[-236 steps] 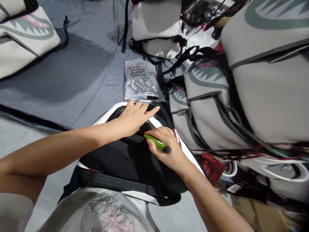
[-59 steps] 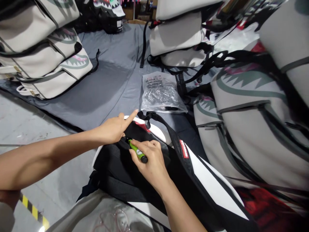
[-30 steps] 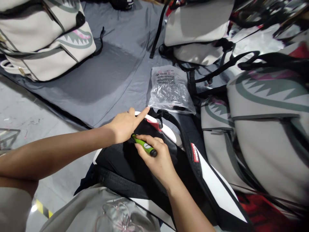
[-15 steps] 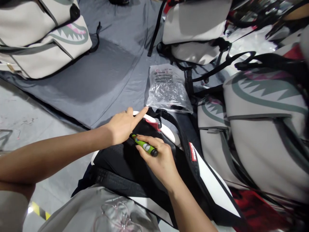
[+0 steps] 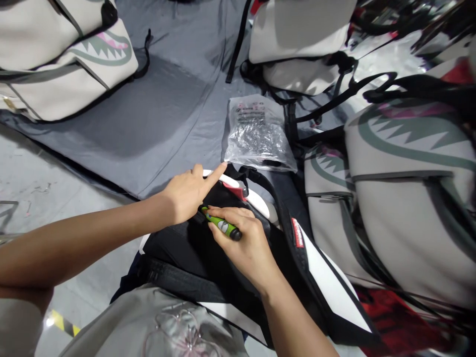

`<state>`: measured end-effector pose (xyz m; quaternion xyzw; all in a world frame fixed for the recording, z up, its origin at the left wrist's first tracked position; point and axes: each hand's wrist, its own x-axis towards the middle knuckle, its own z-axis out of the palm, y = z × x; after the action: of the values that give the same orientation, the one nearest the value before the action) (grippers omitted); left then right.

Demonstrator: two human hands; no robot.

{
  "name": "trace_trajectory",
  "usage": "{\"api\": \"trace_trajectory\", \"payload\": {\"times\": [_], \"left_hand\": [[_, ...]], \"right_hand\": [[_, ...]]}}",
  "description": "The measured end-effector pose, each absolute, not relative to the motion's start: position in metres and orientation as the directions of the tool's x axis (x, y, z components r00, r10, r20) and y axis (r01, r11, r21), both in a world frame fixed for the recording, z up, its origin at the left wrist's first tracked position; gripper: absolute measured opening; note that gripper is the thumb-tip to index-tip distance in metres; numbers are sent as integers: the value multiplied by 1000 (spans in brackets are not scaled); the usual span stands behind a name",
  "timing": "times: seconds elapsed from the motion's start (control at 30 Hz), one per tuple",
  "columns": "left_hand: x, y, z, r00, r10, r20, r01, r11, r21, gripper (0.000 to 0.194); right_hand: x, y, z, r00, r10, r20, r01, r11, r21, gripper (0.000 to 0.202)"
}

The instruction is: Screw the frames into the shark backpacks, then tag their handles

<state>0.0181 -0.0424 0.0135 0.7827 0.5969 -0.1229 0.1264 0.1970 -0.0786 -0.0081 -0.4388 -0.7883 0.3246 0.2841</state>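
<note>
A black and white bag (image 5: 178, 248) with red tabs lies across my lap. My right hand (image 5: 241, 238) is closed around a green marker (image 5: 223, 226) with a black end, its tip pointing up and left at the black fabric. My left hand (image 5: 189, 193) rests on the bag's upper edge, index finger stretched out along the white trim (image 5: 256, 203); its other fingers are partly hidden. Just beyond that fingertip lies a clear plastic packet (image 5: 258, 131) with dark printing.
Beige bags with shark-teeth prints stand at the right (image 5: 405, 213) and the upper left (image 5: 89, 74). Another beige bag (image 5: 301, 34) with black straps is at the top. Grey sheeting (image 5: 167, 99) covers the surface; a red patterned item (image 5: 397, 317) lies lower right.
The marker and the fingers of my right hand have shifted very slightly left. My left hand stays on the bag's edge, and the whole view has moved a little.
</note>
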Motion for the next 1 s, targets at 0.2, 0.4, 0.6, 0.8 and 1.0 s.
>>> {"api": "trace_trajectory", "payload": {"times": [0.2, 0.4, 0.6, 0.8, 1.0], "left_hand": [[19, -42, 14, 244, 901, -360, 969, -243, 49, 92], [19, -42, 13, 244, 901, -358, 969, -245, 45, 94], [19, -42, 13, 253, 903, -348, 967, -245, 66, 93], [17, -43, 11, 254, 910, -327, 966, -252, 49, 92], [18, -42, 12, 254, 907, -337, 966, -252, 50, 92]], "right_hand": [[198, -81, -11, -411, 901, 140, 521, 358, -775, 21], [196, -81, -13, -392, 909, 143, 492, 338, -802, 21], [199, -83, -9, -370, 918, 141, 570, 345, -745, 18], [193, -90, -14, -298, 942, 152, 569, 303, -764, 10], [191, -92, -14, -284, 948, 146, 564, 288, -774, 7]]}}
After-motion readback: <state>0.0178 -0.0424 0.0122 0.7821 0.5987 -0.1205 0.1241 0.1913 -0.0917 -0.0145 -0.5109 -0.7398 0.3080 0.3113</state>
